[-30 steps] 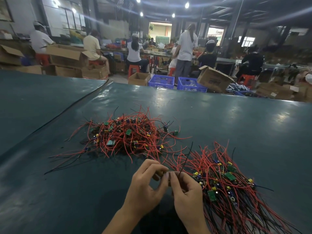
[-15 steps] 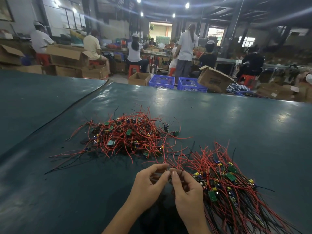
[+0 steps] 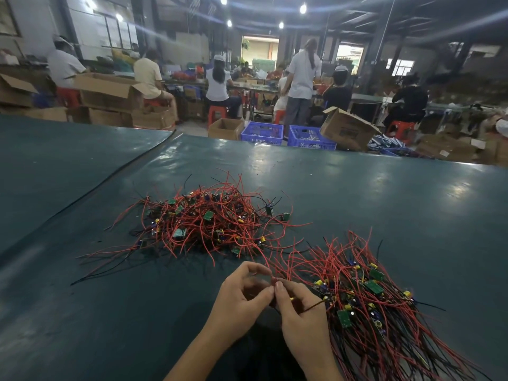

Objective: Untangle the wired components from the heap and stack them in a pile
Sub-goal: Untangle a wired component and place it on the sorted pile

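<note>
Head view. Left hand (image 3: 242, 296) curled, thumb and forefinger tips pressed together on a red wire (image 3: 268, 266). Right hand (image 3: 302, 318) curled likewise, thumb tip close against the left forefinger, pinching the same wire, with a dark wire (image 3: 313, 307) running out from its fingers toward the right. Both just above the worktop (image 3: 384, 202), close to its near edge, about the middle. Whether a board sits inside either grip: cannot tell.

Tangled heap (image 3: 209, 224) of red and black wires with small green boards and yellow parts, beyond the hands, left of the worktop's middle. Straightened pile (image 3: 371, 303) just beside the right hand, wires fanned toward the near right corner, boards clustered in its middle.

Beyond the far edge: two blue crates (image 3: 262, 132) side by side, contents too dim to tell. Left of them an open cardboard box (image 3: 225, 129), inside hidden. Right of them a tipped cardboard box (image 3: 346, 129).
</note>
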Motion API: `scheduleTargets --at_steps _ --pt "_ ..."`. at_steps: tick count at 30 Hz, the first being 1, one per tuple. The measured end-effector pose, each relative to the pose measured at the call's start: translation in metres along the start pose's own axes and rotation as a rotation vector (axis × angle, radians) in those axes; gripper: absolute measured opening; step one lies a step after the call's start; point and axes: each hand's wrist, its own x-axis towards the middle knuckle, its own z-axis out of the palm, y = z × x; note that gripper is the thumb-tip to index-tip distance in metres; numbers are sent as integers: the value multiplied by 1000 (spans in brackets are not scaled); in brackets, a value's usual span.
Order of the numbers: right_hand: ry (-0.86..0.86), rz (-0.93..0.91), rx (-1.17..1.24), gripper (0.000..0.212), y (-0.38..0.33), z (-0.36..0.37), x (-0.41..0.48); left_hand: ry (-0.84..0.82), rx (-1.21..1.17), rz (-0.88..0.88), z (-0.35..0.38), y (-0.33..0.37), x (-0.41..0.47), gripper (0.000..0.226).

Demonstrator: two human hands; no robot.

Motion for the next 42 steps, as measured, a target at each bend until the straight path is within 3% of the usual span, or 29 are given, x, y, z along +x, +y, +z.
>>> scheduleTargets --at_steps 7,13,16,19,25,32,38,42 --pt "8 25 -2 13 1 -2 -1 -15 -43 -38 3 2 -1 49" --pt "19 28 23 13 2 -1 0 31 -65 -86 5 5 -1 51" --pt "76 38 49 12 3 -1 1 -80 -28 -182 -1 6 -1 42" --pt "139 61 64 12 5 -1 4 -253 67 -186 -2 10 -3 8" --pt "188 57 114 10 3 -2 5 -205 176 -148 -4 9 -3 22" --pt "121 14 122 17 -8 0 1 -159 -60 -258 0 15 -2 43" --pt "96 66 137 13 -9 -2 0 -104 -376 -331 -1 12 -1 21" --pt "55 136 200 6 -11 -1 -1 -22 -476 -288 2 12 1 39"
